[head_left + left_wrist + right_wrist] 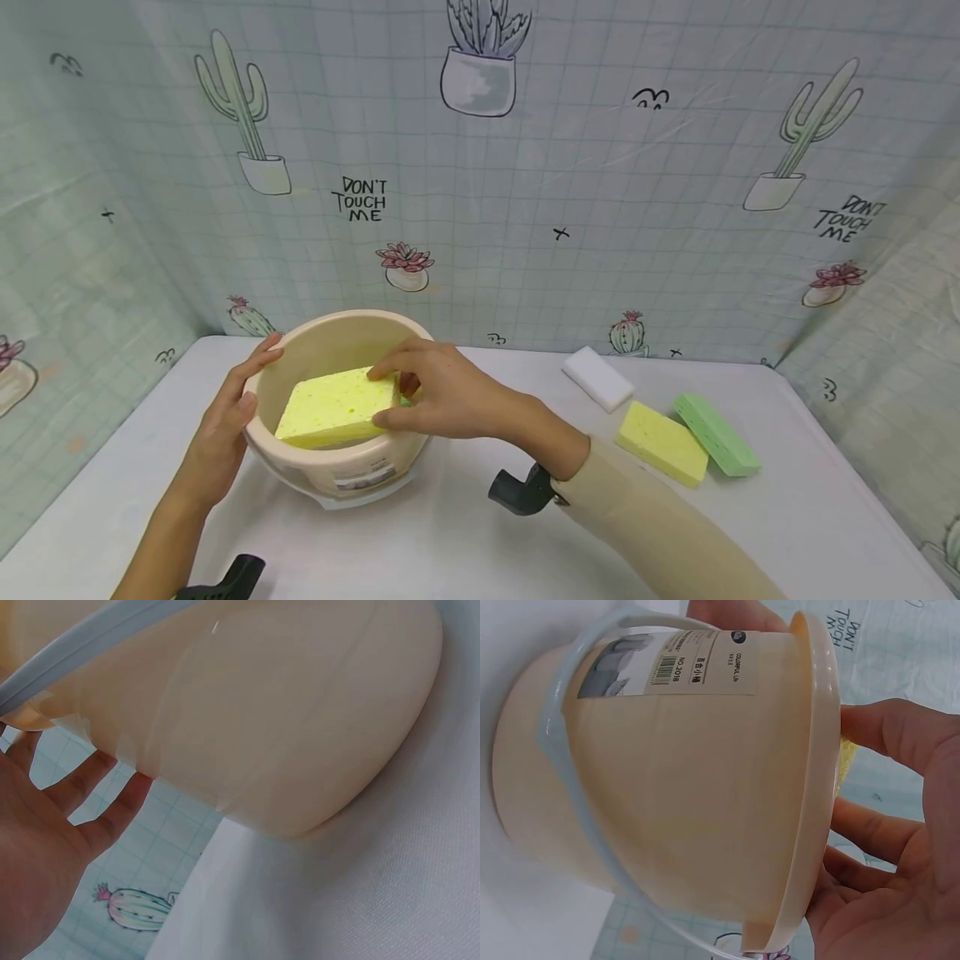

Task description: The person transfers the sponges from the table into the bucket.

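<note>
A beige plastic bucket (330, 467) with a pale handle and a label stands on the white table; it also fills the left wrist view (247, 720) and the right wrist view (675, 787). A yellow sponge (335, 407) lies tilted across the bucket's mouth. My right hand (420, 392) pinches the sponge's right end between thumb and fingers; a sliver of sponge (845, 761) shows past the rim. My left hand (225, 417) lies with straight fingers against the bucket's left side, its fingers (90, 787) spread along the wall.
To the right on the table (480, 542) lie a white sponge (598, 378), a second yellow sponge (662, 442) and a green sponge (716, 433). A cactus-print curtain (525, 208) closes the back and both sides.
</note>
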A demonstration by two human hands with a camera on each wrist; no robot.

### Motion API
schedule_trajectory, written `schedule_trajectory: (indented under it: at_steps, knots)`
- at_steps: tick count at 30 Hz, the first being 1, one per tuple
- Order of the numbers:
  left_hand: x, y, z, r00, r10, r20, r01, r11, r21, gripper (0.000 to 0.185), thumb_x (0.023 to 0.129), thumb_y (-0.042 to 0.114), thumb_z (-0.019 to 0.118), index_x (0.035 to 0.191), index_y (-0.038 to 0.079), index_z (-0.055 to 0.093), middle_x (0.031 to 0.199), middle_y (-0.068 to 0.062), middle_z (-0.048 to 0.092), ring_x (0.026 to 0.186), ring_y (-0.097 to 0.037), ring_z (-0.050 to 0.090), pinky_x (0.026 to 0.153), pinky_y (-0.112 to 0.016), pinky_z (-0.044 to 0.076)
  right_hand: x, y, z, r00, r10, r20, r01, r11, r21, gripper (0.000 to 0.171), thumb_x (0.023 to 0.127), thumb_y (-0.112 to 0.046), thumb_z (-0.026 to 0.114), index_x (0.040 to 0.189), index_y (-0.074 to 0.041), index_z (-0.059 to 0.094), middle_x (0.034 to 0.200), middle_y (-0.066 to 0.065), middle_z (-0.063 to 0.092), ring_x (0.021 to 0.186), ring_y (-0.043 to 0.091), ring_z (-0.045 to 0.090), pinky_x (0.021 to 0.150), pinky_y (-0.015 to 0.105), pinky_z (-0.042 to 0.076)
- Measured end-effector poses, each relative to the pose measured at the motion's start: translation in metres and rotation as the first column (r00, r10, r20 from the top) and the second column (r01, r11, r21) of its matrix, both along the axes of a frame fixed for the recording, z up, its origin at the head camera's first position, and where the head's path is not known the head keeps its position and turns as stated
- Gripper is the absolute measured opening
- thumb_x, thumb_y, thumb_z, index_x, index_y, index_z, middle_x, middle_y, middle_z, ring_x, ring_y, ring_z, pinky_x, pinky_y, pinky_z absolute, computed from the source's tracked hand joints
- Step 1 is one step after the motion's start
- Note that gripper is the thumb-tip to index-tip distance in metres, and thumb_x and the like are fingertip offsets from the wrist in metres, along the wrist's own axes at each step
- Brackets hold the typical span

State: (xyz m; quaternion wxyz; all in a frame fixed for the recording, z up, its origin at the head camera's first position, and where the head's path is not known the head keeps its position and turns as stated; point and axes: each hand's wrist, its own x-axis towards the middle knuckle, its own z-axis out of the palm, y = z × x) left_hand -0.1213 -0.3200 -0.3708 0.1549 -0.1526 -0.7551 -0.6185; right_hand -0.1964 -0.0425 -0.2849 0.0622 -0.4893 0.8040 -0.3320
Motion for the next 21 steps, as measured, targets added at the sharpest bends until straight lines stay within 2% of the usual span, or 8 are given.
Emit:
schedule_trajectory:
  at_steps: [11, 17, 21]
  knots:
    - [-0.0009, -0.0008, -0.0011, 0.999, -0.033, -0.031, 0.033, 0.999, 0.013, 0.048, 0.102, 0.018, 0.026, 0.149, 0.009, 0.030, 0.160, -0.002, 0.011, 0.145, -0.018, 0.005, 0.106, -0.018, 0.021, -0.0029, -0.0013, 0.0042, 1.000, 0.030, 0.004, -0.030, 0.996, 0.083, 0.048, 0.080, -0.026, 0.078, 0.123, -0.010, 0.063, 0.119, 0.000, 0.055, 0.084, 0.006, 0.056, 0.074, 0.016, 0.046]
    - [-0.0011, -0.0019, -0.0037, 0.998, -0.052, -0.046, 0.053, 0.998, 0.030, 0.048, 0.102, 0.017, 0.027, 0.149, 0.008, 0.030, 0.160, -0.002, 0.010, 0.144, -0.018, 0.005, 0.104, -0.016, 0.023, -0.0034, -0.0014, 0.0060, 0.998, 0.050, 0.029, -0.052, 0.994, 0.094, 0.049, 0.082, -0.032, 0.076, 0.124, -0.012, 0.062, 0.122, 0.000, 0.053, 0.085, 0.006, 0.056, 0.075, 0.017, 0.046]
    - [-0.0011, -0.0017, -0.0034, 0.997, -0.055, -0.048, 0.057, 0.998, 0.027, 0.048, 0.102, 0.016, 0.026, 0.149, 0.008, 0.030, 0.160, -0.003, 0.010, 0.145, -0.018, 0.005, 0.105, -0.017, 0.022, -0.0037, -0.0023, 0.0068, 0.999, 0.044, 0.009, -0.045, 0.994, 0.104, 0.047, 0.084, -0.034, 0.073, 0.124, -0.012, 0.062, 0.121, 0.000, 0.054, 0.084, 0.006, 0.056, 0.075, 0.016, 0.045]
